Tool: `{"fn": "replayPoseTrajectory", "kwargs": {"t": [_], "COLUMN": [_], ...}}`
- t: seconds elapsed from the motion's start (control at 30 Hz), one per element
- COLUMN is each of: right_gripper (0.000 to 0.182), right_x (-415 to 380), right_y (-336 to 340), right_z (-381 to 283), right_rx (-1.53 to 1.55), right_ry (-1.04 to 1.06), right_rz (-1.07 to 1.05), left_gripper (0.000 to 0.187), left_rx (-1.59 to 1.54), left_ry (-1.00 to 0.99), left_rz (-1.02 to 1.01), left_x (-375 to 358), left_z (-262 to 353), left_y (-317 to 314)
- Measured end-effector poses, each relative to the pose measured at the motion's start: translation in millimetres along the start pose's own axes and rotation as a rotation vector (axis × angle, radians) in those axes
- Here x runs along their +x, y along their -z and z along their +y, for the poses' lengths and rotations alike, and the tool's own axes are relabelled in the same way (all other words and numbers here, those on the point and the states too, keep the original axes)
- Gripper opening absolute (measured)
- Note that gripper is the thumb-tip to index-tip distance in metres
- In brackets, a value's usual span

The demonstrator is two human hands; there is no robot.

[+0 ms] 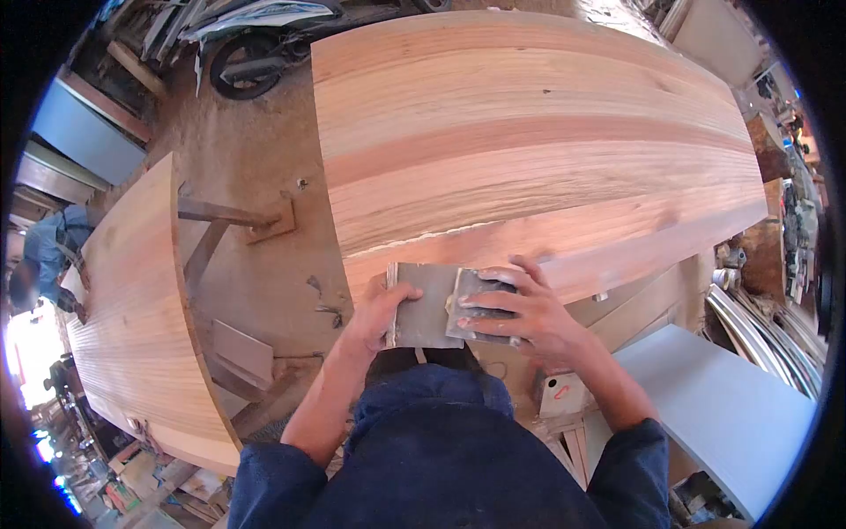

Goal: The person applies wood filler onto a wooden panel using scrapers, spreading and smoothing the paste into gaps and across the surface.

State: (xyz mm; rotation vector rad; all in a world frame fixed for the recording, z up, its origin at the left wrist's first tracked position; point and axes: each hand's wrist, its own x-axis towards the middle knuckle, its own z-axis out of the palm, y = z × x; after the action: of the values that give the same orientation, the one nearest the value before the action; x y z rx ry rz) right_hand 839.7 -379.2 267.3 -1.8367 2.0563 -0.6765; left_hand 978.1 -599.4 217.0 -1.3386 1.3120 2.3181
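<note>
My left hand [377,310] grips a flat grey board [421,319] by its left edge, with the thumb on top. In my right hand [527,307] is a smaller grey scraper plate [469,284], fingers spread across its upper face. The plate overlaps the right part of the board, and a beige smear shows along the plate's left edge. Both are held before my waist, just off the near edge of a large wooden panel [538,145]. A pale, rough line [427,237] runs along the grain near the panel's front left.
Another wooden panel [132,291] stands on supports at left, where a person in blue [55,247] leans over it. A motorcycle [251,66] is parked behind. To my right are a pale grey board [718,397], a white box [564,395] and curved strips [753,331].
</note>
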Motion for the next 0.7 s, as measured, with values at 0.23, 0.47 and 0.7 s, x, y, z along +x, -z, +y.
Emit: {"fn": "replayPoseTrajectory", "kwargs": {"t": [0.23, 0.47, 0.7], "right_gripper": [0.056, 0.054, 0.051], "right_x": [-22.9, 3.6, 0.2], "right_y": [-54.6, -130.2, -114.2], "right_z": [58.6, 132.3, 124.9], "right_rx": [-0.175, -0.378, -0.322], "right_ry": [-0.313, -0.582, -0.743], "right_rz": [-0.055, 0.246, 0.052], "left_gripper": [0.037, 0.035, 0.035], "left_rx": [-0.258, -0.241, -0.248], "left_ry": [0.020, 0.052, 0.138], "left_rz": [0.211, 0.310, 0.223], "left_x": [11.4, -3.4, 5.7], "left_z": [-25.4, -67.4, -65.4], "left_y": [28.8, 96.2, 102.9]}}
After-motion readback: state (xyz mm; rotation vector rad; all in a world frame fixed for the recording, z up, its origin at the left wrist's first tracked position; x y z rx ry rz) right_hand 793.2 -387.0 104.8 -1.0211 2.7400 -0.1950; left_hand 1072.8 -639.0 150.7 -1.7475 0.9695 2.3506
